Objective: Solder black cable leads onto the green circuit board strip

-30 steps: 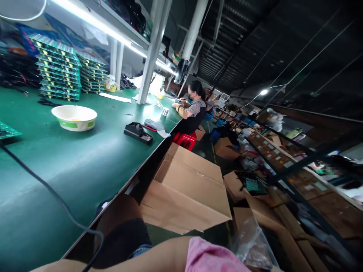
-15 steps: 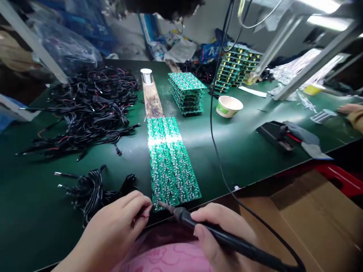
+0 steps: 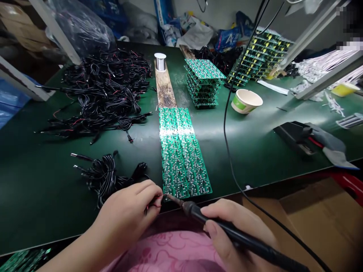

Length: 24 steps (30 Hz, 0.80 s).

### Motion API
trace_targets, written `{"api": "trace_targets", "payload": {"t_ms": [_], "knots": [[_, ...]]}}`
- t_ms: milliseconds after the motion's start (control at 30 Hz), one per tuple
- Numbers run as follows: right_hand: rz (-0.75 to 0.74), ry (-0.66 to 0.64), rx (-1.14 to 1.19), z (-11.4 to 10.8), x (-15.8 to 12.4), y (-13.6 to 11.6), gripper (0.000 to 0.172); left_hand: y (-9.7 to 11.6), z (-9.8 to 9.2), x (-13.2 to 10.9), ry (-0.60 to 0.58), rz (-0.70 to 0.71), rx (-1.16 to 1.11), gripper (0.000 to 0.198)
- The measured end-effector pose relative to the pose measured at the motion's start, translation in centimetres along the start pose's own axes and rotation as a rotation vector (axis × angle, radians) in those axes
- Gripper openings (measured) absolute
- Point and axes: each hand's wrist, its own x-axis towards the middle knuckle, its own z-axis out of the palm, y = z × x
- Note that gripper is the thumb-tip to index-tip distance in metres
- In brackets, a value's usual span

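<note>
A green circuit board panel [image 3: 185, 158] lies on the bench with its near edge close to me. At its near left corner my left hand [image 3: 136, 207] pinches a thin red and black wire [image 3: 151, 206]. My right hand [image 3: 241, 230] is wrapped round a black soldering iron [image 3: 227, 226], whose tip points left and meets that same corner beside the wire. Whether the tip touches the wire I cannot tell. A bundle of black cable [image 3: 104, 175] lies just beyond my left hand.
A heap of black cables [image 3: 104, 87] covers the back left. Behind the panel lies a scorched wooden strip [image 3: 164, 88] bearing a metal cylinder [image 3: 160, 62]. Stacked boards [image 3: 202, 83], a paper bowl [image 3: 246, 101] and a black holder [image 3: 293, 138] stand rightward. A cardboard box [image 3: 314, 211] is below the edge.
My view has shifted, so the bench scene sits further right and slightly higher. Both hands keep their grips, and the iron's tip stays at the panel's near left corner.
</note>
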Motion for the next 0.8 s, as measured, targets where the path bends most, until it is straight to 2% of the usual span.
{"api": "trace_targets", "payload": {"t_ms": [167, 667, 800], "knots": [[-0.063, -0.029, 0.005, -0.16, 0.14, 0.2, 0.019, 0.11, -0.12, -0.02, -0.004, -0.006, -0.001, 0.018], [0.012, 0.08, -0.034, -0.34, -0.11, -0.04, 0.013, 0.28, 0.0, 0.11, -0.01, -0.001, -0.001, 0.021], [0.026, 0.078, -0.05, -0.89, -0.29, 0.1, 0.012, -0.29, -0.91, 0.09, -0.034, 0.022, -0.014, 0.025]]}}
